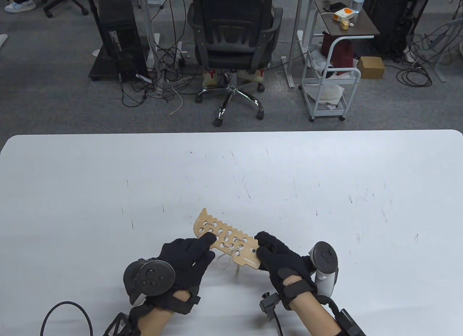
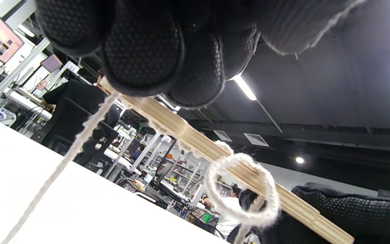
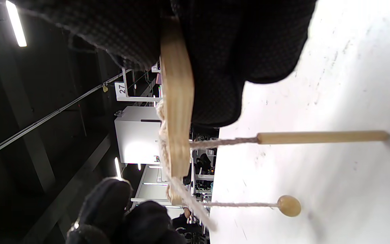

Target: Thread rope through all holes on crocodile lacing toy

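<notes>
Here both hands hold the wooden crocodile board (image 1: pixel 226 239) above the table (image 1: pixel 325 176): left hand (image 1: pixel 188 258) grips its near edge, right hand (image 1: pixel 276 258) pinches the printed end, lettering unreadable; rope (image 1: pixel 225 260) dangles beneath.
</notes>
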### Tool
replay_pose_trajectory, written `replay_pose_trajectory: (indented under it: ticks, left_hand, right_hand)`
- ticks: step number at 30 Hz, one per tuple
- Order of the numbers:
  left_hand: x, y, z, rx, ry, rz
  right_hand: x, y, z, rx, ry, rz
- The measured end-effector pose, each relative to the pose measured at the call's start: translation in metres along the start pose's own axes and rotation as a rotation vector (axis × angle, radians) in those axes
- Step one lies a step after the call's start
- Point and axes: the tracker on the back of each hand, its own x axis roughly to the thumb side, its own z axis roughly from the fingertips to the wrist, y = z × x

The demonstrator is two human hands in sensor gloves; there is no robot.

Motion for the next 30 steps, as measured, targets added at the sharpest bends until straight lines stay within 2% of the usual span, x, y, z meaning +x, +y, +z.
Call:
replay_pose_trajectory:
  ticks: [3,10,20,30]
  left_hand:
    - [-0.003,-0.003,-0.002,-0.029,0.008,0.012]
    - [-0.014,-0.021,-0.006,-0.235,0.054,0.011]
    - [-0.021,-0.053,-0.005,-0.444,0.104,0.011]
    - [-0.02,-0.078,-0.003,-0.584,0.12,0.072]
  right_hand:
    - [0.001,-0.002,0.0,-0.012,-0.008,-0.007]
    - [0.005,-0.007,0.0,-0.034,-0.019,-0.025]
    - [0.006,0.0,0.002,0.002,-0.03,-0.043]
    - [0.009,0.009,0.006,0.053,-0.038,-0.071]
